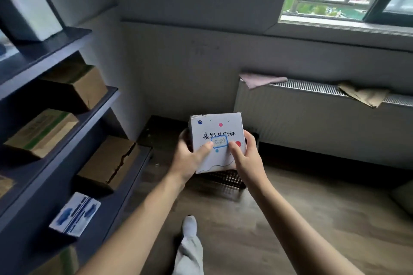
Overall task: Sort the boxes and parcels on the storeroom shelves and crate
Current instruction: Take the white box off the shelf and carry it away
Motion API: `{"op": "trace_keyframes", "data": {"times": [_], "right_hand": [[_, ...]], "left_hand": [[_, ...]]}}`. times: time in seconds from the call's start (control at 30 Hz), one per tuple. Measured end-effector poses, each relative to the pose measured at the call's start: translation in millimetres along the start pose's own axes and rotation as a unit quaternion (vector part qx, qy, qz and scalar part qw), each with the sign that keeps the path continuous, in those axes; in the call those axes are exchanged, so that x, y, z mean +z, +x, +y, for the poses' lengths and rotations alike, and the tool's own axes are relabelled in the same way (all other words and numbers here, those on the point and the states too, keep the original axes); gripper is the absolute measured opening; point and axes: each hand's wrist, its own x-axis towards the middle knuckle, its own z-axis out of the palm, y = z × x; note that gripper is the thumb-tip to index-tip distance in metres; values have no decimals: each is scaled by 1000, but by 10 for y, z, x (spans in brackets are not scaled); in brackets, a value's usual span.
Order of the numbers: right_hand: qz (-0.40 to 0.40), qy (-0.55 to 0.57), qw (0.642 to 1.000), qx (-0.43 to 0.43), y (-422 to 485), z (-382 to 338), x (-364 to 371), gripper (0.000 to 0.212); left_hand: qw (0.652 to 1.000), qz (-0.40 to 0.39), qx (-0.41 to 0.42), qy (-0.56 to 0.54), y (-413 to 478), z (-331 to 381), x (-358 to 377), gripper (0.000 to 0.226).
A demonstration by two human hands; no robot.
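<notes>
Left hand and right hand both grip the white box, thumbs on its face, just above the crate, best kept level while reading the label

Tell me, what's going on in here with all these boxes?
A person is sorting a storeroom. Both the left hand and the right hand grip a white printed box, held in the air, thumbs on its front. A dark mesh crate shows on the floor just below it. To the left, dark shelves hold brown cardboard boxes and a blue-and-white box.
</notes>
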Motion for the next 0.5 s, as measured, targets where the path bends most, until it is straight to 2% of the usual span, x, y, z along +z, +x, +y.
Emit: {"op": "trace_keyframes", "data": {"times": [0.13,0.37,0.5], "right_hand": [[55,-15,998,34,670,279,-234,40],[113,-39,985,127,1950,867,-436,41],[137,-69,973,170,2569,1261,-504,38]], "left_hand": [[999,-50,-11,-7,767,-266,476,47],[989,-115,-94,11,2228,-817,1053,58],[977,-143,-148,58,2939,-1225,1309,60]]}}
